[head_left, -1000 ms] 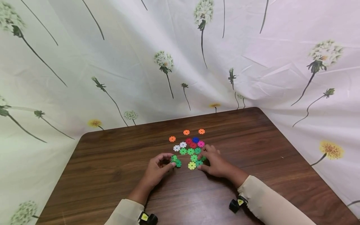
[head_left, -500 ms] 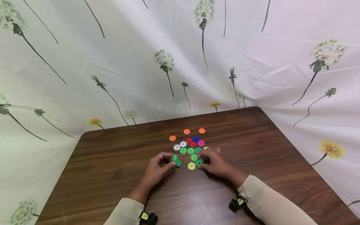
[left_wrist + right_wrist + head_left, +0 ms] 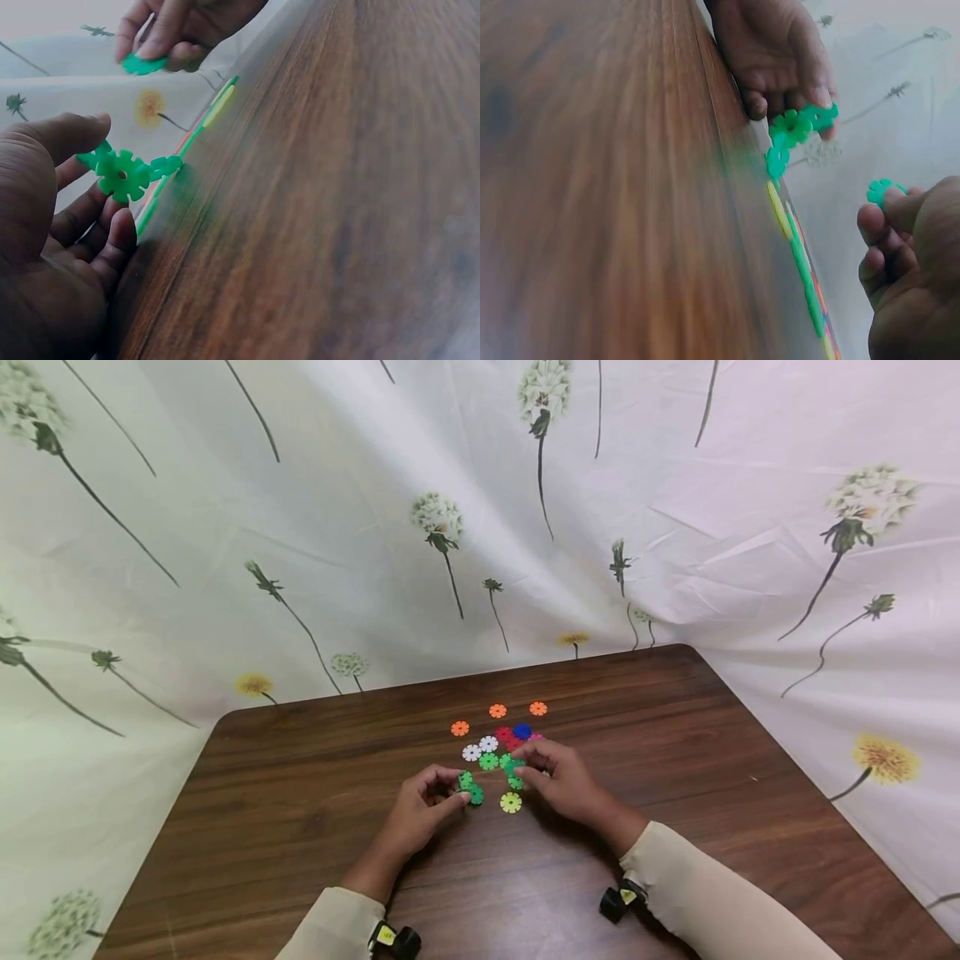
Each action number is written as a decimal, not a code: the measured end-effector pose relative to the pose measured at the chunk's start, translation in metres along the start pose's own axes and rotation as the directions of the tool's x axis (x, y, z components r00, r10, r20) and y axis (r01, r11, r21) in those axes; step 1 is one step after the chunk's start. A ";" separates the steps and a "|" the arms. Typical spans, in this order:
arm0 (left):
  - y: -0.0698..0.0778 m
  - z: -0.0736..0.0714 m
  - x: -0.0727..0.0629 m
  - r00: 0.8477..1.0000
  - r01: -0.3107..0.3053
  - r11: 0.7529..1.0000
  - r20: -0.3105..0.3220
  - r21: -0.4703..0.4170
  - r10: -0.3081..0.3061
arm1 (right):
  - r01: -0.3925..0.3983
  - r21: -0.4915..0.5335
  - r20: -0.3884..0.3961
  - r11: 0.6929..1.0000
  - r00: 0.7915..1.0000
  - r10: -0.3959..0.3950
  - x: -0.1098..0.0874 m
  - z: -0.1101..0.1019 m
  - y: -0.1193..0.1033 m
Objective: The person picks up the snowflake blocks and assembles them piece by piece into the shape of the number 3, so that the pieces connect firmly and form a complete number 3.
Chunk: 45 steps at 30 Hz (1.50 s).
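My left hand pinches a small cluster of joined green notched discs between thumb and fingers, low over the tabletop. In the left wrist view the cluster's discs meet at angles, one facing the camera. Between the thumb and fingers of my right hand is a single green notched disc. That disc is lifted off the table, apart from the cluster. Under and beside the right hand lie more flat discs, partly hidden by it. A yellow disc lies between the two hands, nearest to me.
Beyond the hands, loose discs lie flat on the brown wooden table: several greens, two whites, reds, a blue one and three oranges. A flower-printed cloth hangs behind the table.
My right hand has picked up a green disc from beside the yellow one and moved it up and slightly left. The left hand keeps its hold on the cluster, nearly still.
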<state>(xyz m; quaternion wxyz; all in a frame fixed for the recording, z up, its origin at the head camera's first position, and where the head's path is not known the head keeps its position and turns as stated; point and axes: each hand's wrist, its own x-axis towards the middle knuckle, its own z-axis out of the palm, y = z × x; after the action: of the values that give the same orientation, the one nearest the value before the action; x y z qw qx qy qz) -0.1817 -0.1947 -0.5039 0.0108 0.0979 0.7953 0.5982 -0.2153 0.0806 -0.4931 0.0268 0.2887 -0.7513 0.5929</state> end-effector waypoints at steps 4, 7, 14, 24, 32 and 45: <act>-0.001 0.000 -0.001 1.000 -0.016 1.000 -0.004 0.005 0.016 | -0.018 0.083 0.034 0.996 0.999 0.015 0.008 0.014 -0.004; -0.003 0.002 -0.001 1.000 -0.022 1.000 -0.002 0.003 0.022 | -0.003 0.128 0.059 0.992 0.998 -0.004 0.012 0.023 -0.005; -0.005 0.003 -0.002 1.000 -0.026 1.000 0.007 0.010 0.026 | 0.044 0.138 0.037 0.989 0.998 -0.049 0.016 0.034 -0.007; -0.004 0.002 -0.001 0.998 -0.056 0.998 -0.019 -0.004 0.056 | 0.034 0.186 0.053 0.982 0.998 -0.045 0.024 0.041 -0.009; -0.002 0.002 -0.001 0.998 -0.054 0.998 -0.013 -0.015 0.054 | 0.096 0.123 0.006 0.988 0.995 -0.097 0.027 0.049 -0.011; -0.003 0.001 0.001 0.998 -0.066 0.998 -0.017 -0.010 0.066 | 0.284 -0.050 0.027 0.957 0.959 -0.283 0.027 0.054 -0.008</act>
<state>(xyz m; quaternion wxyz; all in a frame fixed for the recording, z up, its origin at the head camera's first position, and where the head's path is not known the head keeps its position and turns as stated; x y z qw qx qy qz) -0.1825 -0.1945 -0.5065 -0.0149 0.1191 0.7884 0.6034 -0.2182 0.0198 -0.4919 0.1118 0.3983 -0.7180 0.5597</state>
